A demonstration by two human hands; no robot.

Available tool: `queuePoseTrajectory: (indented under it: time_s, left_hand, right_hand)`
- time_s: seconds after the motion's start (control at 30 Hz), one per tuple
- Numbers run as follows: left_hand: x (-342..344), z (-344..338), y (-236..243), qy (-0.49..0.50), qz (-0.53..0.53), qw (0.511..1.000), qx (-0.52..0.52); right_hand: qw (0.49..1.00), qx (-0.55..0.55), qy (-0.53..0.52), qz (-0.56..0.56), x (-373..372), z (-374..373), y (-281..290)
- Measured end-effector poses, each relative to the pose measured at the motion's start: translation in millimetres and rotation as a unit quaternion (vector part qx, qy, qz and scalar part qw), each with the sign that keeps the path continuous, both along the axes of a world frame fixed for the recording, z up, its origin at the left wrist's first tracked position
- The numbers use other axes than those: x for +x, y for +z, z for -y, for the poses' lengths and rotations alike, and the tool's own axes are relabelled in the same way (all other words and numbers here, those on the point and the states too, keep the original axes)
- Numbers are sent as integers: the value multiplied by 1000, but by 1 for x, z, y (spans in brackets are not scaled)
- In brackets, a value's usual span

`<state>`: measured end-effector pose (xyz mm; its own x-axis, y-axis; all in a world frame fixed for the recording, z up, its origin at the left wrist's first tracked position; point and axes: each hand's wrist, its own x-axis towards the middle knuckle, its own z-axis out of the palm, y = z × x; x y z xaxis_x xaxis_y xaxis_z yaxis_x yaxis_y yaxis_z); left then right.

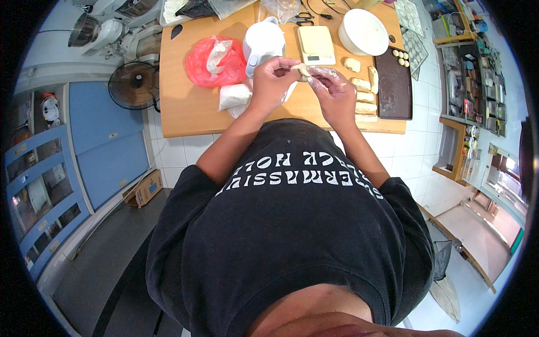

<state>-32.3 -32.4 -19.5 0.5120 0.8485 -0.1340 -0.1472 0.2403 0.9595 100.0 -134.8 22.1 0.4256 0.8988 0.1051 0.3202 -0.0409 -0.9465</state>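
Above the front part of the wooden table, a small piece of pale dough (302,70) is pinched between the fingertips of both hands. My left hand (272,80) grips its left side, and my right hand (335,91), dusted with flour, has hold of the right. Just right of my right hand lie several cut strips of dough (366,96) and a rounded lump (352,64). Several small dough balls (401,57) sit at the far end of a dark baking tray (395,92). Beyond my hands stands a kitchen scale (316,42) with nothing on its platform.
Left on the wooden table (179,112) are a red plastic bag (205,64), a white bag of powder (234,96) and a white jug-like container (263,42). A white bowl (363,32) and black scissors (305,18) lie farther back. A fan (133,85) stands beside the table.
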Motion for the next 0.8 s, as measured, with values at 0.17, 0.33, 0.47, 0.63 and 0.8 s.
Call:
queuePoseTrajectory:
  time_s: [0.17,0.33,0.47,0.63,0.8]
  left_hand:
    - [-5,0,1,-27,-10,1000,0]
    - [-12,5,19,-75,-3,996,-44]
    - [-10,9,9,-64,10,997,-41]
    - [-11,14,10,-57,-6,998,-15]
    - [-17,14,16,-81,23,995,-62]
  right_hand:
    - [979,38,-21,-199,2,2,-11]
    - [971,77,-42,-224,13,2,-16]
    - [972,33,-37,-228,6,5,-12]
    - [979,50,-20,-195,-2,4,-11]
    - [960,70,-64,-262,0,-5,-4]
